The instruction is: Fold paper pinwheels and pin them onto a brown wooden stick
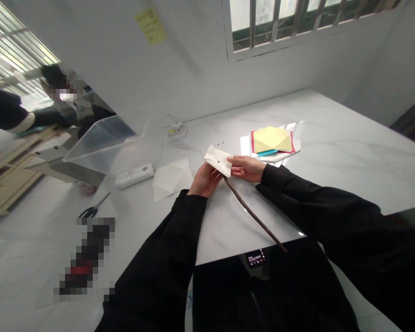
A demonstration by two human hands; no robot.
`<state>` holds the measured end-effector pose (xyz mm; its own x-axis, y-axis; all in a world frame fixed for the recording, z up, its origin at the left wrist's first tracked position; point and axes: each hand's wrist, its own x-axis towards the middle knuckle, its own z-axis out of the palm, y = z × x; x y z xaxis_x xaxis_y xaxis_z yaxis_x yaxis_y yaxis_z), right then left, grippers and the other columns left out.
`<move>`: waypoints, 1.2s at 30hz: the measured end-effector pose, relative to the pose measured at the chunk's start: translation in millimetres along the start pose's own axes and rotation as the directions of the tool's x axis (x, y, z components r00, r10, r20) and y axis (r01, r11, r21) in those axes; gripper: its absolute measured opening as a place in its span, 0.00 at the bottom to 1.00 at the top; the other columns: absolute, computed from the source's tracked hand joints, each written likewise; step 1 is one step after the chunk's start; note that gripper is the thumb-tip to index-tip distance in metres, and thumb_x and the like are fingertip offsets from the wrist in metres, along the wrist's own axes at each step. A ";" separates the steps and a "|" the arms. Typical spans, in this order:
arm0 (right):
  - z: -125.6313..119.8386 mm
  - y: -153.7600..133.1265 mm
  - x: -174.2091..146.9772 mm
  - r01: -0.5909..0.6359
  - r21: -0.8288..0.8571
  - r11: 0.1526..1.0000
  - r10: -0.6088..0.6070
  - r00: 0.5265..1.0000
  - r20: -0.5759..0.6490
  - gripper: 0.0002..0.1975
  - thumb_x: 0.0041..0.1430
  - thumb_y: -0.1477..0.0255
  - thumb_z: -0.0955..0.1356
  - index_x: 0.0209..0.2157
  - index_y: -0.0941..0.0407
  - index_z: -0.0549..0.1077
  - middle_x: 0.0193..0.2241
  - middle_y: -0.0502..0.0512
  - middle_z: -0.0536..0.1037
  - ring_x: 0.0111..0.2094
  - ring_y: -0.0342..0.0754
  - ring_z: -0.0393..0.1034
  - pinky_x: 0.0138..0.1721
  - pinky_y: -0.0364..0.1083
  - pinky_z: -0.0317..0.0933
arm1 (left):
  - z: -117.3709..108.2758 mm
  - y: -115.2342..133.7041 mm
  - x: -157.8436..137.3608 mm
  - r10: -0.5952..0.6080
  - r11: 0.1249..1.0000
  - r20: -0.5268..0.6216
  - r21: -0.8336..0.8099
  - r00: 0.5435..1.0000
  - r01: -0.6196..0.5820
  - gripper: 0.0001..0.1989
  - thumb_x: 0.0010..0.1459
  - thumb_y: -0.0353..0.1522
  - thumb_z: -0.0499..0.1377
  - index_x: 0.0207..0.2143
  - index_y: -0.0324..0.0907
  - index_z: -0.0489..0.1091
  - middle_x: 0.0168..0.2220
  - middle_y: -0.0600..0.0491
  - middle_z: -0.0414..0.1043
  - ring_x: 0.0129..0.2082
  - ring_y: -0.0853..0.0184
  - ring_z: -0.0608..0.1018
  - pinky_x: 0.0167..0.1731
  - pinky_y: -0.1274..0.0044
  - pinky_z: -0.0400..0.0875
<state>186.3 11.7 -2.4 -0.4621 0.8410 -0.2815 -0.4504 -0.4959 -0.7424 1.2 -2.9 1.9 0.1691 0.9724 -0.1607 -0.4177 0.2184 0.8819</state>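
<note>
A folded white paper (pixel 212 156) is held up over the table, with a small metallic dot near its middle. My left hand (pixel 204 180) is closed on it from below and behind, some fingers hidden by the paper. At its right edge, my right hand (pixel 245 168) pinches the paper between thumb and fingers. A thin brown stick (pixel 251 211) runs from under the paper down past the table's near edge; its upper end is hidden. Two tiny metallic pieces (pixel 220 143) lie just beyond the paper. Left of my hands is a creased white sheet (pixel 173 179).
Yellow, red and blue papers (pixel 272 139) are stacked at the right. To the left are a white power strip (pixel 134 176), a clear plastic bin (pixel 102 140) and scissors (pixel 91 210). A cable (pixel 176 129) lies by the wall. Another person (pixel 79 106) is at the far left.
</note>
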 end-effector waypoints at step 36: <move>-21.0 0.0 14.7 0.322 -0.322 0.890 -0.392 0.902 -0.181 0.15 0.45 0.65 0.80 0.33 0.56 0.79 0.34 0.52 0.80 0.31 0.42 0.71 0.32 0.41 0.65 | -13.3 5.8 14.8 0.252 0.948 -0.072 0.221 0.965 -0.231 0.28 0.56 0.46 0.70 0.53 0.40 0.75 0.52 0.42 0.80 0.50 0.60 0.82 0.56 0.68 0.73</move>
<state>195.6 28.6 -19.3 -0.1020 0.9921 -0.0733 -0.3041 -0.1012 -0.9473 -10.6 13.9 -1.3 -0.0064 0.9993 0.0356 -0.2381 -0.0361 0.9706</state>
